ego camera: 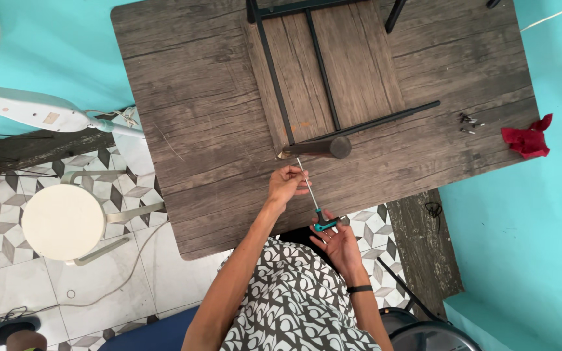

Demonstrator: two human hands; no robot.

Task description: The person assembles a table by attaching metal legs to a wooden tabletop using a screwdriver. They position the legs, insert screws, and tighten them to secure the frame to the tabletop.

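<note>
1. Nearest the camera, the right hand [341,244] curls round the teal handle of a long T-handle key [312,195], fingers wrapped over the crossbar so it can be turned.
2. A little further out, the left hand [285,184] pinches the thin metal shaft between fingertips and thumb, seemingly to steady it and keep it lined up.
3. The key's tip reaches the end of a dark round leg [323,147] lying on the wooden table [196,110]; whether the tip sits in a screw head is too small to tell.
4. That leg belongs to a small wooden bench [352,65] turned upside down, its black metal frame facing up, which puts the fixings within reach.
5. To the right, a few loose screws [468,121] lie near a red rag [528,140], set aside but close.
6. The bench's far end is cut off by the top edge.
7. On the tiled floor at left stands a round white stool [63,222].
</note>
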